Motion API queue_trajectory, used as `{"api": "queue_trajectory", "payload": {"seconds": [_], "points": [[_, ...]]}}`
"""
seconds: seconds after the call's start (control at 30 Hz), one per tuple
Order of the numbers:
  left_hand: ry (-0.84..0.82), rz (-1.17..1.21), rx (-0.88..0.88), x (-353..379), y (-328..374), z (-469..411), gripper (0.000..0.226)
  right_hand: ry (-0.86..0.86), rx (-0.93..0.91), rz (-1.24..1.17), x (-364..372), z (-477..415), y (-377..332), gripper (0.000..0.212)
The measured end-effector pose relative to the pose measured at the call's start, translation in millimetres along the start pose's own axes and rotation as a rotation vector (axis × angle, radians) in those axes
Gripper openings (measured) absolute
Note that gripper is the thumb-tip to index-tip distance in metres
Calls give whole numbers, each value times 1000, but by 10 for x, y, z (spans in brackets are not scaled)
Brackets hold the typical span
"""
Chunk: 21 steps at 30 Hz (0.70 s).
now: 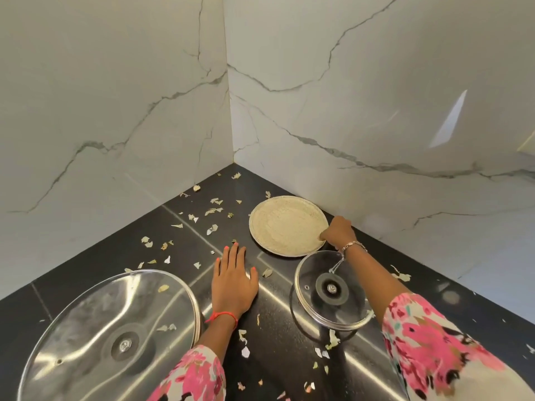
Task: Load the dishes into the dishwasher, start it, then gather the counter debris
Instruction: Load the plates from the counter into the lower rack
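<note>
One beige plate [285, 225], rim between fingers [324, 235] of right hand [340, 230]

Left grip [233, 282] flat, palm down, fingers straight (thumb spread), right grip [338, 231] farther forward, fingers curled, pinching.

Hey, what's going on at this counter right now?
A person is working at the corner of a black counter. Their right hand pinches the rim of a round beige plate lying flat near the marble wall. The left hand rests flat on the counter, fingers straight. A large glass lid lies to the left and a smaller glass lid sits below the right forearm. Pale scraps of debris are scattered around, not yet gathered.
</note>
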<state>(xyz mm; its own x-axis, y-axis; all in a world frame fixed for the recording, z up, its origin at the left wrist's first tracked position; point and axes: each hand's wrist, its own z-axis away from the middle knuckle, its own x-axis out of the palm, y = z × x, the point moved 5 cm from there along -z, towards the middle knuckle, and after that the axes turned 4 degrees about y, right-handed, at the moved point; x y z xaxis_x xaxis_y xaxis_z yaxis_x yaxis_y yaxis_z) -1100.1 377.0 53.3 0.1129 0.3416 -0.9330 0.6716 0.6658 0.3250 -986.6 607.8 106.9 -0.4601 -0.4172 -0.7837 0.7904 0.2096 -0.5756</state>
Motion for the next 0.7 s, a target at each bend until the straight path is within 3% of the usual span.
{"api": "queue_trajectory", "payload": {"seconds": [0.2, 0.4, 0.6, 0.7], "points": [[17, -5, 7, -25, 4, 2, 83, 17, 214, -240, 100, -165, 128, 14], [9, -4, 2, -44, 10, 6, 75, -12, 351, -597, 140, -132, 79, 20], [-6, 5, 0, -56, 16, 0, 58, -160, 342, -930, 3, 51, -236, 31], [-14, 12, 6, -38, 11, -4, 59, -239, 276, -966, -36, 181, -364, 39]]}}
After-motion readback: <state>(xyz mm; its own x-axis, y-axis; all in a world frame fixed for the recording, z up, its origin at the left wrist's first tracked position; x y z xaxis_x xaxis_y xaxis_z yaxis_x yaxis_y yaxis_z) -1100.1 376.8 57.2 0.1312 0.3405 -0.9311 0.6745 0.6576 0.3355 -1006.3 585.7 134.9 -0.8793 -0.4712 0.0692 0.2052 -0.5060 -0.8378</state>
